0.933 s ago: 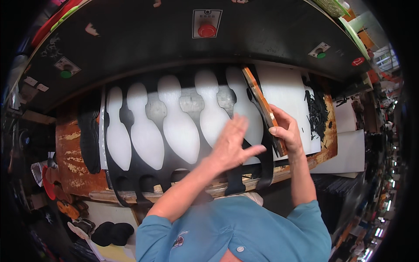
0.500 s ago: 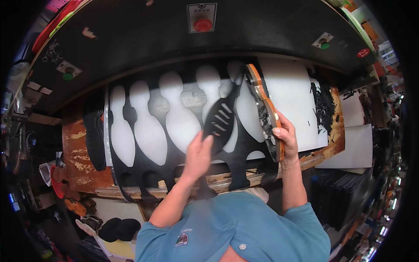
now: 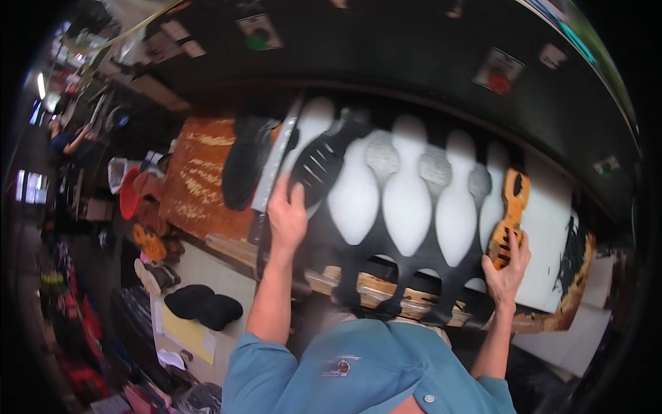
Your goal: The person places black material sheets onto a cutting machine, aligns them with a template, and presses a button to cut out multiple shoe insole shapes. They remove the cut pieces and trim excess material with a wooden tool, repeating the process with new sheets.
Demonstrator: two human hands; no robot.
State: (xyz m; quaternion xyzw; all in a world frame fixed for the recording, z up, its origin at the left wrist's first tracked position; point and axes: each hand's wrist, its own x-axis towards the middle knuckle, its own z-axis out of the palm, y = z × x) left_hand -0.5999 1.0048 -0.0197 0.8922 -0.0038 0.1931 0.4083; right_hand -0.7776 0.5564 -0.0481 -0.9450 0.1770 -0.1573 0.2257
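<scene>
My left hand [image 3: 286, 219] pinches the near end of a black shoe-sole cutout [image 3: 318, 162] with several slanted slots, held tilted over the left end of the sheet. My right hand [image 3: 507, 270] grips the near part of an orange sole-shaped cutting die [image 3: 514, 200], which is over the right end of the sheet, face up. Under both hands spreads a black sheet [image 3: 429, 214] with several sole-shaped holes, through which a white board [image 3: 541, 255] shows. Left of the sheet lies a stack of black soles [image 3: 247, 169] on the worn brown board.
A dark machine beam [image 3: 386, 62] with green and red buttons runs along the far side. Black scraps [image 3: 571, 255] lie at the board's right end. On a side table at lower left are black cutouts [image 3: 202, 306] on yellow paper [image 3: 187, 338]. Another person [image 3: 69, 141] is far left.
My left hand has carried the black sole leftward toward the stack. My right hand has lowered the die from upright to flat over the sheet's right end. The view has swung left.
</scene>
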